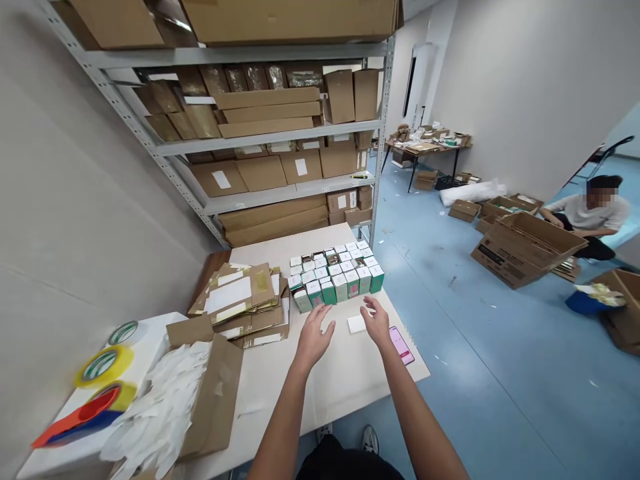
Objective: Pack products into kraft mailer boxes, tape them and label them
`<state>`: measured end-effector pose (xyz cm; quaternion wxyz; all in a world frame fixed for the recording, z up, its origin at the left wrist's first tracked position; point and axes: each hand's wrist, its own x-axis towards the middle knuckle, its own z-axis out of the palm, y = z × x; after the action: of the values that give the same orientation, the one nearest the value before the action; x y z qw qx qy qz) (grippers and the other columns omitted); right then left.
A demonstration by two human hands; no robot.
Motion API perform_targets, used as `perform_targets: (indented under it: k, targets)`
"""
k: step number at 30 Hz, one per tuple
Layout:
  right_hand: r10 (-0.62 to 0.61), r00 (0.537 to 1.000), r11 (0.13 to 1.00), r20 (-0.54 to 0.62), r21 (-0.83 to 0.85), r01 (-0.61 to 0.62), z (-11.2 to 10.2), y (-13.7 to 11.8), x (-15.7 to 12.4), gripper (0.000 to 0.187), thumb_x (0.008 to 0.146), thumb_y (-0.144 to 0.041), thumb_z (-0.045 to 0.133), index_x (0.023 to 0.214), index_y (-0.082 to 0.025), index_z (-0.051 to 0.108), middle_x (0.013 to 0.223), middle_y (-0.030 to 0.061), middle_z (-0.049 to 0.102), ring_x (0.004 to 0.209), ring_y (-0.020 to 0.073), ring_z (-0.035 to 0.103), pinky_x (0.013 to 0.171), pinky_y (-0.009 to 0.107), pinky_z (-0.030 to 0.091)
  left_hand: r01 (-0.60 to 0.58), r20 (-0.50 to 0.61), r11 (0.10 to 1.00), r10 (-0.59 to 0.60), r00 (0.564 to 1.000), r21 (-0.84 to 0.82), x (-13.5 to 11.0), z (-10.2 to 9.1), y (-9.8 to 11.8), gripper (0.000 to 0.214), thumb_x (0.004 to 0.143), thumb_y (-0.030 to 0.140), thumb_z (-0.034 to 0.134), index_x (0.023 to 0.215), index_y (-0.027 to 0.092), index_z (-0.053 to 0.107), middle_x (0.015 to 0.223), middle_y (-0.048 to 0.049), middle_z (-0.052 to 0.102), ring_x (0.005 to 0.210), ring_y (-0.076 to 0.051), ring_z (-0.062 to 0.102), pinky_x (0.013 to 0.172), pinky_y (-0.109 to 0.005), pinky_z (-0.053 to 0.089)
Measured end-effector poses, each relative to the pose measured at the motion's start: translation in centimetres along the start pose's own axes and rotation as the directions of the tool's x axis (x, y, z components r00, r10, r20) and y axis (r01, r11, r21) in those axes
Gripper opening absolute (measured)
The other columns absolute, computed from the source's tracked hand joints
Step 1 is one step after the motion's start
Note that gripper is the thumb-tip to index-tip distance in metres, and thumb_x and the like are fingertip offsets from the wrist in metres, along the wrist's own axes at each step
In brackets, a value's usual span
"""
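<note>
My left hand hovers over the white table with fingers spread, holding nothing, just in front of a block of several small green-and-white boxes. My right hand is beside it, fingers apart and empty, right above a small white card. A pink phone lies on the table just right of my right wrist.
A stack of flattened cardboard mailers lies left of the boxes. Tape rolls and white gloves sit at the near left. Metal shelving with cartons stands behind. A person sits on the floor among open cartons at the right.
</note>
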<state>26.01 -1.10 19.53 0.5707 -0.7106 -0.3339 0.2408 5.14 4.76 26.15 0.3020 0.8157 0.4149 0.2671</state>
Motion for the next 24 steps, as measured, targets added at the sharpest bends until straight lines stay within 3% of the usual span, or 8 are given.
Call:
perform_targets:
  k: [4, 9, 12, 19, 24]
  targets:
    - [0.003, 1.000, 0.999, -0.023, 0.032, -0.002, 0.2, 0.5, 1.8, 0.045, 0.087, -0.043, 0.059, 0.127, -0.023, 0.068, 0.128, 0.0115, 0.072, 0.113, 0.0284, 0.068, 0.096, 0.045, 0.056, 0.010, 0.038, 1.000, -0.011, 0.999, 0.019, 2.1, 0.2, -0.7, 0.044, 0.097, 0.035, 0.055, 0.140, 0.027, 0.062, 0.152, -0.0100, 0.054, 0.140, -0.027, 0.052, 0.100, -0.040, 0.057]
    - [0.008, 0.999, 1.000, 0.033, -0.007, -0.007, 3.2, 0.6, 3.4, 0.046, 0.087, -0.041, 0.060, 0.129, -0.024, 0.068, 0.129, 0.0101, 0.073, 0.112, 0.0280, 0.068, 0.094, 0.045, 0.057, 0.064, 0.029, 0.998, -0.064, 0.998, 0.011, 4.3, -0.5, -4.5, 0.046, 0.097, 0.034, 0.054, 0.142, 0.027, 0.061, 0.152, -0.0099, 0.054, 0.138, -0.028, 0.053, 0.097, -0.041, 0.058]
    - [-0.004, 0.995, 0.999, 0.101, -0.053, 0.009, 6.2, 0.9, 4.5, 0.048, 0.087, -0.040, 0.060, 0.131, -0.024, 0.067, 0.128, 0.0106, 0.073, 0.111, 0.0275, 0.069, 0.092, 0.043, 0.057, 0.131, 0.001, 0.991, -0.131, 0.991, -0.005, 5.2, -0.7, -8.1, 0.046, 0.096, 0.034, 0.055, 0.141, 0.026, 0.062, 0.150, -0.0107, 0.055, 0.134, -0.028, 0.057, 0.094, -0.041, 0.060]
    - [0.070, 0.949, 0.977, 0.307, -0.214, -0.003, 16.0, 2.0, 6.7, 0.056, 0.086, -0.034, 0.059, 0.141, -0.024, 0.059, 0.130, 0.0092, 0.071, 0.107, 0.0249, 0.069, 0.089, 0.039, 0.058, 0.276, 0.031, 0.961, -0.276, 0.961, 0.006, 7.1, -1.1, -17.7, 0.053, 0.095, 0.031, 0.057, 0.147, 0.021, 0.056, 0.154, -0.0126, 0.052, 0.142, -0.027, 0.050, 0.118, -0.044, 0.042]
    - [0.144, 0.894, 0.952, 0.424, -0.307, -0.008, 21.6, 3.6, 6.6, 0.067, 0.084, -0.030, 0.064, 0.150, -0.026, 0.051, 0.132, 0.0088, 0.069, 0.101, 0.0232, 0.071, 0.090, 0.037, 0.058, 0.373, 0.102, 0.927, -0.373, 0.922, 0.023, 11.1, -0.9, -23.4, 0.069, 0.091, 0.031, 0.064, 0.156, 0.022, 0.043, 0.159, -0.0139, 0.047, 0.148, -0.029, 0.043, 0.118, -0.041, 0.039]
